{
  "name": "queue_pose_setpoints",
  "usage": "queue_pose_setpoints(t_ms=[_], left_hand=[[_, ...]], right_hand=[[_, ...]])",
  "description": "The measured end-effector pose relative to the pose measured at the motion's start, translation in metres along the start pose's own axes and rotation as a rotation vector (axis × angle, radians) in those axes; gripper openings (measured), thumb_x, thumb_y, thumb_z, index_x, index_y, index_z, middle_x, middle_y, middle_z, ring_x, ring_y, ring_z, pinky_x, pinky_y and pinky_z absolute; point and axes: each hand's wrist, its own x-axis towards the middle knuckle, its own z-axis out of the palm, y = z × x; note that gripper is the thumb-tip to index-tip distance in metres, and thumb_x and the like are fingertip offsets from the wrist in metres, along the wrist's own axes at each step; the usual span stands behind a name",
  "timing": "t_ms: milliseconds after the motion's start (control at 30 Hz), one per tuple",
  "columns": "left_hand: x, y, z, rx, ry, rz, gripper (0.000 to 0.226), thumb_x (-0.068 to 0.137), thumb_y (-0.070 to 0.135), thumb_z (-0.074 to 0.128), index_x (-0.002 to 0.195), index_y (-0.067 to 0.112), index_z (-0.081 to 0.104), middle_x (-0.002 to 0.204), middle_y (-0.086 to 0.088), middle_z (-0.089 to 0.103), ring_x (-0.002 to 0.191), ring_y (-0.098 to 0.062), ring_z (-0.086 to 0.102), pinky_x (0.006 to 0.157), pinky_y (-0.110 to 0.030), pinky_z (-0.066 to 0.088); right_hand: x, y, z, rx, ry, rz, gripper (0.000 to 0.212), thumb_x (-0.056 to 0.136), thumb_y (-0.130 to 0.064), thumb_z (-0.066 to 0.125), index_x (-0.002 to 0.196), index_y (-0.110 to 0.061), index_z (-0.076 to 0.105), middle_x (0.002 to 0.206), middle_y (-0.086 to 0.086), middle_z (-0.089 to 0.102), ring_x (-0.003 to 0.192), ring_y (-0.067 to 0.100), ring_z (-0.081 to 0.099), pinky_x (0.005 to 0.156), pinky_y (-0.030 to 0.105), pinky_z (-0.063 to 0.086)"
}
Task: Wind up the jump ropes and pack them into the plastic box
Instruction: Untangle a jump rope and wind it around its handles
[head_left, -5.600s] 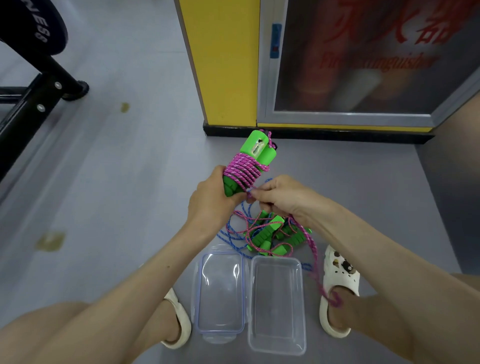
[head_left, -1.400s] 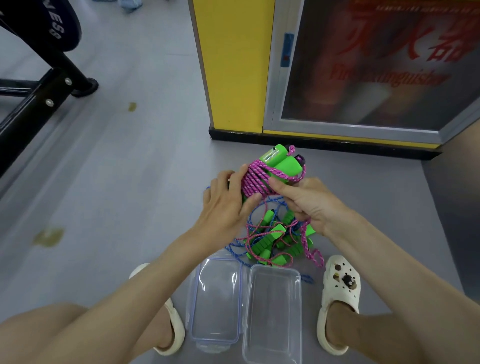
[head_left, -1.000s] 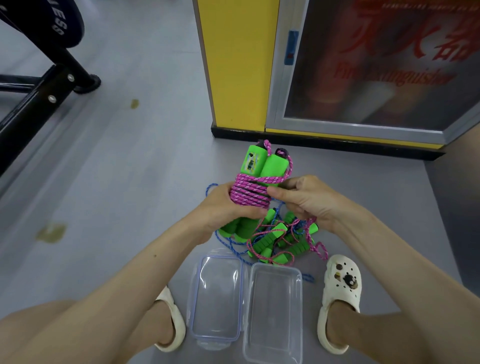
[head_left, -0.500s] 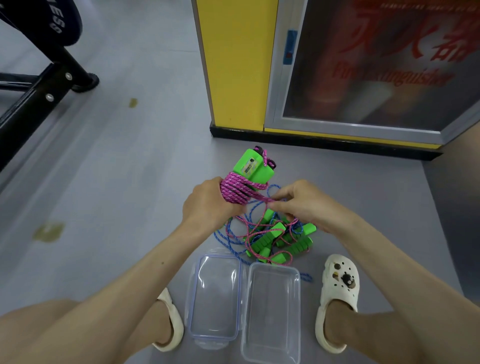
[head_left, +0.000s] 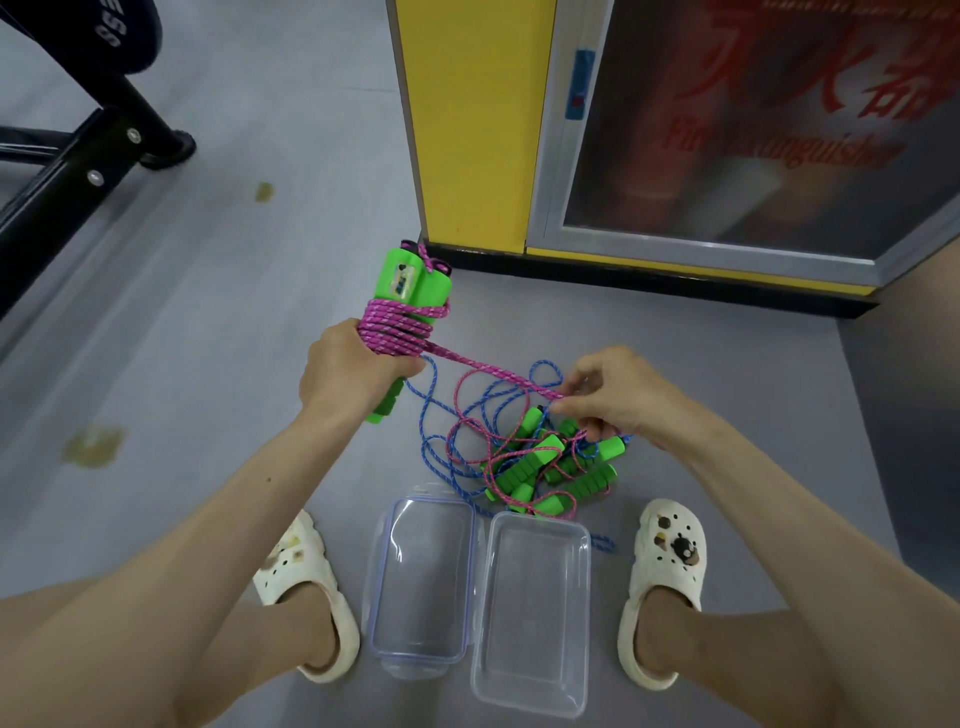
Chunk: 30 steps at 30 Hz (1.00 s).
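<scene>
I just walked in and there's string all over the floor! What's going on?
A person is winding up a pink jump rope. The left hand grips its green handles, with rope coiled round them, and the right hand pinches the loose stretch, pulled out sideways. More ropes lie in a tangled pile on the floor. The clear plastic box sits open and empty near the pile, its lid beside it.

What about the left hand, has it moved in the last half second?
Yes. The left hand has carried the wound pink rope leftward and farther away, toward the base corner of the yellow pillar.
</scene>
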Motion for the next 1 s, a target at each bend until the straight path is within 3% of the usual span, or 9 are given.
queue_pose_setpoints(t_ms=[200, 333, 467, 567, 667, 733, 800, 900, 1000], left_hand=[[0.003, -0.004, -0.011, 0.017, 0.064, -0.002, 0.027, 0.063, 0.029, 0.08, 0.077, 0.013, 0.063, 0.073, -0.01, 0.069, 0.069, -0.032, 0.067, 0.071, -0.048, 0.058], [0.001, -0.004, -0.013, 0.101, 0.065, 0.004, 0.026, 0.069, 0.029, 0.078, 0.074, 0.015, 0.057, 0.064, -0.002, 0.06, 0.068, -0.029, 0.062, 0.067, -0.036, 0.051], [0.0, -0.004, -0.014, 0.167, 0.094, 0.046, 0.035, 0.069, 0.034, 0.079, 0.088, 0.013, 0.058, 0.077, -0.004, 0.061, 0.074, -0.03, 0.059, 0.064, -0.033, 0.043], [0.001, -0.005, -0.014, 0.209, 0.116, 0.063, 0.036, 0.071, 0.034, 0.077, 0.091, 0.013, 0.056, 0.083, -0.005, 0.061, 0.077, -0.03, 0.058, 0.063, -0.033, 0.04], [0.006, -0.009, -0.019, 0.217, 0.16, 0.045, 0.035, 0.071, 0.033, 0.075, 0.092, 0.012, 0.056, 0.081, -0.007, 0.063, 0.076, -0.031, 0.06, 0.063, -0.033, 0.04], [0.009, -0.011, -0.024, 0.206, 0.169, 0.02, 0.033, 0.071, 0.032, 0.075, 0.09, 0.011, 0.057, 0.074, -0.006, 0.062, 0.073, -0.031, 0.06, 0.061, -0.032, 0.041], [0.01, -0.011, -0.025, 0.18, 0.144, -0.004, 0.03, 0.071, 0.03, 0.076, 0.086, 0.011, 0.058, 0.069, -0.004, 0.059, 0.069, -0.029, 0.06, 0.06, -0.03, 0.041], [0.007, -0.009, -0.02, 0.221, 0.138, 0.022, 0.032, 0.07, 0.031, 0.076, 0.088, 0.012, 0.057, 0.08, -0.007, 0.062, 0.076, -0.032, 0.06, 0.063, -0.033, 0.042], [0.005, -0.007, -0.016, 0.237, 0.124, 0.03, 0.033, 0.071, 0.032, 0.075, 0.09, 0.012, 0.057, 0.082, -0.007, 0.062, 0.078, -0.032, 0.06, 0.064, -0.033, 0.042]], right_hand=[[-0.003, -0.003, -0.015, 0.193, 0.059, 0.019, 0.013, 0.083, -0.008, 0.069, 0.096, -0.006, 0.07, 0.066, 0.006, 0.065, 0.047, 0.006, 0.056, 0.046, 0.014, 0.046], [-0.003, -0.004, -0.019, 0.354, 0.11, 0.046, 0.01, 0.092, -0.005, 0.058, 0.1, -0.006, 0.064, 0.065, 0.012, 0.065, 0.041, 0.008, 0.057, 0.045, 0.02, 0.051], [0.001, 0.0, -0.01, -0.024, 0.163, -0.002, 0.018, 0.099, -0.008, 0.043, 0.096, -0.01, 0.061, 0.058, 0.009, 0.061, 0.04, 0.008, 0.055, 0.042, 0.018, 0.045], [0.003, 0.0, -0.007, -0.324, 0.169, -0.132, 0.02, 0.097, -0.016, 0.049, 0.097, -0.008, 0.066, 0.062, 0.0, 0.057, 0.057, 0.008, 0.052, 0.054, 0.02, 0.038], [0.001, -0.001, -0.015, -0.416, 0.148, -0.182, 0.038, 0.089, -0.041, 0.059, 0.08, -0.005, 0.067, 0.063, 0.002, 0.052, 0.058, 0.014, 0.045, 0.056, 0.03, 0.031], [-0.003, -0.001, -0.019, -0.322, 0.14, -0.21, 0.038, 0.085, -0.043, 0.062, 0.068, -0.009, 0.068, 0.052, 0.0, 0.044, 0.05, 0.013, 0.036, 0.051, 0.028, 0.028], [-0.006, -0.002, -0.018, -0.142, 0.167, -0.189, 0.031, 0.088, -0.036, 0.061, 0.068, -0.014, 0.07, 0.051, -0.004, 0.051, 0.049, 0.012, 0.041, 0.05, 0.023, 0.037], [-0.006, -0.002, -0.016, 0.28, 0.216, -0.117, 0.019, 0.093, -0.018, 0.057, 0.085, -0.009, 0.07, 0.069, 0.003, 0.067, 0.057, 0.011, 0.057, 0.053, 0.017, 0.052], [-0.006, -0.001, -0.02, 0.685, 0.191, -0.057, 0.021, 0.094, -0.002, 0.05, 0.103, -0.011, 0.067, 0.06, 0.007, 0.063, 0.046, 0.009, 0.055, 0.043, 0.018, 0.047]])
